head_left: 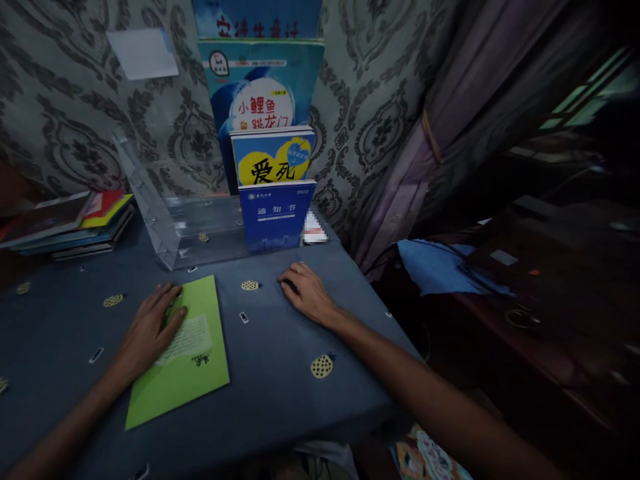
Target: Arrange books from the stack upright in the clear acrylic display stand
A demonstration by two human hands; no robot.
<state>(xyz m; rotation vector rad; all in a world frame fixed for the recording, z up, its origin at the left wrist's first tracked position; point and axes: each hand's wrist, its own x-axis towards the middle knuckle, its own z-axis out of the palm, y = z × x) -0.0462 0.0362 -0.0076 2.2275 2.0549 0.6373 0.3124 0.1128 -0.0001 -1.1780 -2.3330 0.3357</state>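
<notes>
Patterned wall covering (pixel 370 87) forms the background, with a gathered curtain (pixel 410 153) at the right and a pale sheet of paper (pixel 144 55) at the upper left. In front of it stands a tabletop (pixel 280 347) with a dark blue-grey cover, printed with pineapples and small labels.

Green book: the green book (pixel 200 367) lies flat on the near part of the tabletop, left of centre and at a slight angle. Its upward face carries a pale text panel and a small dark drawing.

Left hand: the left hand (pixel 150 323) rests palm down on the upper left part of the green book. Its fingers are extended and lie close to one another; the thumb is spread away from them, toward the text panel.

Right hand: the right hand (pixel 310 293) rests on the tabletop, to the right of the green book and apart from it. Its fingers are loosely curled, with a gap between thumb and forefinger.

Rack: a clear rack (pixel 150 207) stands behind the hands. At its right end, books are stepped upright, front to back: a dark blue book (pixel 275 230), a yellow-and-blue book (pixel 273 160), a teal book (pixel 260 73) and another blue book (pixel 257 17). A stack of books (pixel 70 227) lies at the left.
</notes>
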